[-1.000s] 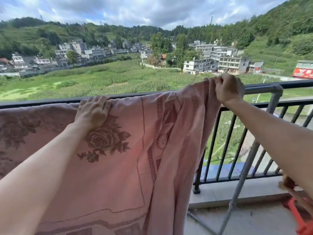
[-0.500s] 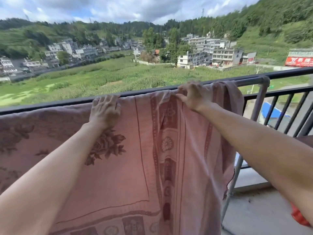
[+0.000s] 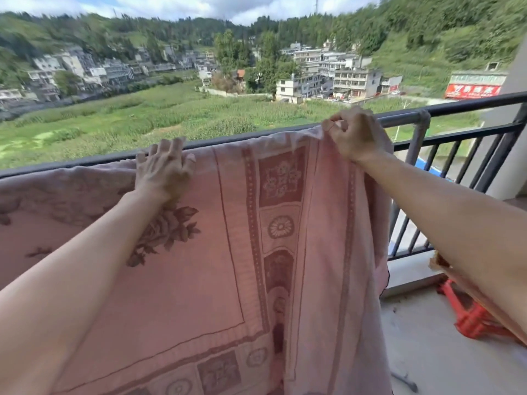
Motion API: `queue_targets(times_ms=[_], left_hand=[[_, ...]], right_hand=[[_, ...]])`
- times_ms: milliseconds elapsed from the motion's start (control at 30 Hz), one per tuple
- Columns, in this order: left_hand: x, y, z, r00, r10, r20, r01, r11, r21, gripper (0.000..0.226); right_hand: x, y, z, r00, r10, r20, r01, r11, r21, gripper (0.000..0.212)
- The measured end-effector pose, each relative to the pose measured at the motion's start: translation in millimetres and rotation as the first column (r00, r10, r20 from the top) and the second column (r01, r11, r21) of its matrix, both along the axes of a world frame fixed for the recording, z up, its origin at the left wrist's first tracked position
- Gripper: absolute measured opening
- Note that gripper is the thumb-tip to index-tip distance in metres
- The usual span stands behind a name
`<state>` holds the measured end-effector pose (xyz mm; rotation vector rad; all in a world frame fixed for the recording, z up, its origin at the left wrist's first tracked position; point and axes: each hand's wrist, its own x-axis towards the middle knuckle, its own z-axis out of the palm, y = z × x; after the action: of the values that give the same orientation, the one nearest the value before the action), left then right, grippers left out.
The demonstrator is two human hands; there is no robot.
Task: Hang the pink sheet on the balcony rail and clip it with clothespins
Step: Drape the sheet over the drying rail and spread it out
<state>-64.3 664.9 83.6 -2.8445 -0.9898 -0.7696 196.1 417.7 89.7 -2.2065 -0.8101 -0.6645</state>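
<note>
Pink sheet (image 3: 222, 266) now spread wider rightward along rail (image 3: 470, 105).

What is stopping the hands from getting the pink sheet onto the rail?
Nothing visible. The pink sheet already hangs over the rail. The left hand presses flat on it, and the right hand pinches its top edge at the rail. No clothespins can be seen yet.

— What colour is the sheet (image 3: 228, 266)?
— Pink, with darker rose flowers and a border of dusky squares holding pale blossoms.
— And the rail (image 3: 470, 102)?
— Black. A red stool (image 3: 467, 315) sits lower right.
</note>
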Motion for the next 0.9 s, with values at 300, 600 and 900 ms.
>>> queue_targets(times_ms=[300,600,900], left_hand=[[105.2,-91.5,13.2,0.949,-0.314,0.022,0.310,0.944,0.110,0.046],[183.4,-108.6,-0.2,0.984,-0.169,-0.061,0.175,0.979,0.109,0.055],[191.4,-123.8,-3.7,0.999,-0.036,-0.023,0.038,0.993,0.107,0.056]], right_hand=[[45.8,-41.7,-11.5,0.722,0.066,-0.689,0.219,0.922,0.319,0.031],[154.9,-104.5,65.9,0.935,-0.246,-0.256,0.280,0.954,0.105,0.032],[210.4,-122.7,36.3,0.844,0.132,-0.520,-0.063,0.987,0.148,0.025]])
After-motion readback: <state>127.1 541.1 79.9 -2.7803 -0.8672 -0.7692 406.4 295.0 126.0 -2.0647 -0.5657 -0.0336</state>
